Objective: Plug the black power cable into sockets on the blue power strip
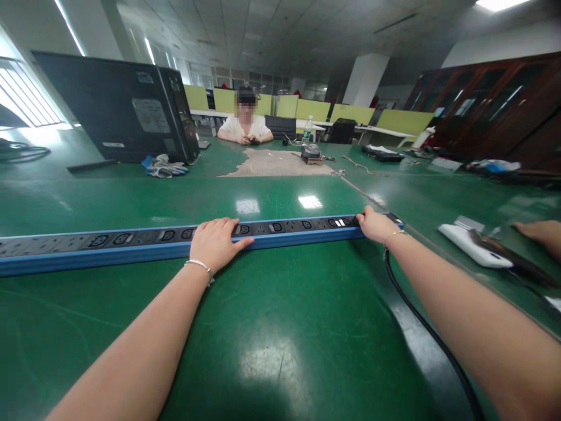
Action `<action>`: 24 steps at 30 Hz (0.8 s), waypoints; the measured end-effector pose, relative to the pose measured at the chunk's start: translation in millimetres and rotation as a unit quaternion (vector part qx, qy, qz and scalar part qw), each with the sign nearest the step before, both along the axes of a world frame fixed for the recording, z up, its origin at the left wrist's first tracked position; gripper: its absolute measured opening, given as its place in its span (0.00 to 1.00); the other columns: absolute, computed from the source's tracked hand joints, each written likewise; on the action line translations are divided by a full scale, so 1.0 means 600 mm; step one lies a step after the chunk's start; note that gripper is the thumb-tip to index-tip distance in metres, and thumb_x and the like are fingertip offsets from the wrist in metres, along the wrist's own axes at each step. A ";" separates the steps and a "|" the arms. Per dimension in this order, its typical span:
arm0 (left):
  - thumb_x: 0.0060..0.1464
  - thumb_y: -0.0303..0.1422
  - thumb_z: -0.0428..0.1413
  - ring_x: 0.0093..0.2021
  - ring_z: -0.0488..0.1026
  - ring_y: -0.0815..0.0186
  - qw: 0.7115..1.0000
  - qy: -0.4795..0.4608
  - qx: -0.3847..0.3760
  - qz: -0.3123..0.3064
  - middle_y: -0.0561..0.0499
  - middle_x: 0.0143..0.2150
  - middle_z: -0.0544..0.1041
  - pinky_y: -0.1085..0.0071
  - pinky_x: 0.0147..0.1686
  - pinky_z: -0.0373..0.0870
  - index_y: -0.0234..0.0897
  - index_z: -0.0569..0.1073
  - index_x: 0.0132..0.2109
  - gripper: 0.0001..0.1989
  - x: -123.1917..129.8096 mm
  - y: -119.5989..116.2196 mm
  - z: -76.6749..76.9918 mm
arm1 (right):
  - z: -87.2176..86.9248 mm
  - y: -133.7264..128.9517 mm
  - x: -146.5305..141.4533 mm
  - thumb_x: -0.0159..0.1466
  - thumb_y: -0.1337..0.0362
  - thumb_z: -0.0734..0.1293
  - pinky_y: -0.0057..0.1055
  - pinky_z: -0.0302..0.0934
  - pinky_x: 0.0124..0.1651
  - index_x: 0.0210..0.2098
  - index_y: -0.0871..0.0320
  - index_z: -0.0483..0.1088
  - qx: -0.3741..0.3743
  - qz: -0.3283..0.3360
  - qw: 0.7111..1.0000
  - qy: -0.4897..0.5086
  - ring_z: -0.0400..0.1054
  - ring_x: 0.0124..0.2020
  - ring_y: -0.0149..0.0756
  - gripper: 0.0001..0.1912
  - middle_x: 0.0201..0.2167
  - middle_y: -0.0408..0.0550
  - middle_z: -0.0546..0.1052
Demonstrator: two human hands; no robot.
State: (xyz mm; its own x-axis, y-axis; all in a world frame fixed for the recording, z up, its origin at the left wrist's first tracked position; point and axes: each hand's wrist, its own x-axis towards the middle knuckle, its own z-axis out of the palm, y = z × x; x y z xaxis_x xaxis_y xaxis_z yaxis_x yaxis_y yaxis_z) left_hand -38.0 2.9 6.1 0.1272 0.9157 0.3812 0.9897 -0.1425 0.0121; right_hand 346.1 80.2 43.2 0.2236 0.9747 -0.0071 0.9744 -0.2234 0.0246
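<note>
A long blue power strip [280,235] with a black socket face lies across the green table, running out of view on the left. My left hand [217,242] rests over its middle, fingers laid across the top and thumb pointing right along the front edge. Near the strip's right end, my right hand [377,225] has its fingers closed on the strip. A black cable [421,318] hangs from near that end and curves beneath my right forearm toward the lower right.
A black computer case [131,111] stands at the back left with gloves [164,166] beside it. A person [245,126] sits across the table [272,304]. On the right are a white device [475,247] and another person's hand [541,234]. A bottle [307,130] stands further back.
</note>
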 end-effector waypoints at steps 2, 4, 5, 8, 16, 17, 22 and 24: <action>0.51 0.57 0.41 0.52 0.66 0.57 1.000 -0.002 -0.004 -0.001 0.45 0.52 0.72 0.61 0.51 0.57 0.39 0.67 0.54 0.33 0.001 0.000 0.002 | 0.000 -0.001 -0.001 0.65 0.57 0.48 0.43 0.59 0.46 0.49 0.63 0.58 -0.005 0.002 1.000 0.003 0.69 0.44 0.49 0.20 0.41 0.64 0.73; 0.51 0.58 0.40 0.53 0.65 0.57 1.000 -0.007 -0.016 0.001 0.46 0.53 0.71 0.61 0.51 0.57 0.41 0.66 0.55 0.34 0.001 0.000 0.003 | 0.001 -0.004 -0.003 0.65 0.57 0.48 0.43 0.58 0.46 0.49 0.63 0.58 0.001 -0.004 1.000 0.008 0.69 0.44 0.48 0.20 0.41 0.64 0.73; 0.51 0.58 0.40 0.53 0.65 0.57 1.000 -0.009 -0.022 0.003 0.47 0.53 0.71 0.61 0.51 0.57 0.43 0.65 0.56 0.34 0.001 0.000 0.004 | 0.000 -0.006 -0.005 0.65 0.57 0.48 0.43 0.58 0.47 0.49 0.63 0.58 0.006 -0.008 1.000 0.011 0.69 0.44 0.48 0.20 0.41 0.64 0.73; 0.50 0.59 0.39 0.53 0.65 0.57 1.000 -0.010 -0.029 0.005 0.48 0.54 0.70 0.62 0.51 0.57 0.45 0.64 0.57 0.34 0.000 -0.001 0.004 | -0.004 -0.012 -0.010 0.65 0.57 0.47 0.42 0.58 0.46 0.49 0.63 0.58 0.027 -0.019 0.999 0.018 0.69 0.43 0.48 0.21 0.40 0.64 0.74; 0.50 0.58 0.40 0.54 0.64 0.57 1.000 -0.017 -0.023 0.010 0.47 0.54 0.70 0.61 0.52 0.55 0.45 0.65 0.56 0.33 0.002 -0.003 0.005 | 0.001 -0.007 -0.003 0.65 0.56 0.49 0.40 0.59 0.45 0.47 0.63 0.60 0.026 -0.011 0.999 0.026 0.69 0.43 0.48 0.20 0.40 0.63 0.74; 0.51 0.58 0.40 0.54 0.64 0.57 0.999 -0.016 -0.026 0.010 0.47 0.54 0.70 0.62 0.52 0.55 0.45 0.65 0.56 0.33 0.002 -0.003 0.005 | 0.003 -0.006 -0.003 0.65 0.56 0.50 0.40 0.59 0.45 0.46 0.62 0.61 0.025 -0.010 0.999 0.025 0.69 0.44 0.48 0.20 0.40 0.63 0.74; 0.50 0.58 0.41 0.53 0.65 0.57 1.000 -0.016 -0.021 0.010 0.47 0.53 0.71 0.62 0.51 0.57 0.45 0.66 0.55 0.32 0.003 -0.004 0.007 | 0.002 -0.013 -0.011 0.65 0.57 0.49 0.43 0.58 0.47 0.47 0.64 0.60 0.031 -0.014 0.999 0.022 0.69 0.44 0.50 0.20 0.40 0.66 0.73; 0.50 0.58 0.41 0.53 0.65 0.57 1.000 -0.016 -0.019 0.007 0.47 0.52 0.71 0.61 0.50 0.57 0.45 0.66 0.54 0.32 0.003 -0.003 0.007 | 0.006 -0.017 -0.012 0.65 0.57 0.49 0.42 0.58 0.46 0.46 0.64 0.61 0.041 -0.020 0.998 0.033 0.69 0.44 0.50 0.20 0.40 0.66 0.73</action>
State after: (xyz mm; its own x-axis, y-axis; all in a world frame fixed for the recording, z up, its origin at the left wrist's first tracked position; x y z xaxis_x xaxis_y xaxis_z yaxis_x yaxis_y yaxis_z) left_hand -36.2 0.9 10.1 0.1021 0.9311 0.3501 0.9907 -0.1269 0.0486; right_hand 339.0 70.0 46.9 0.2634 0.9630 0.0571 0.9637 -0.2601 -0.0603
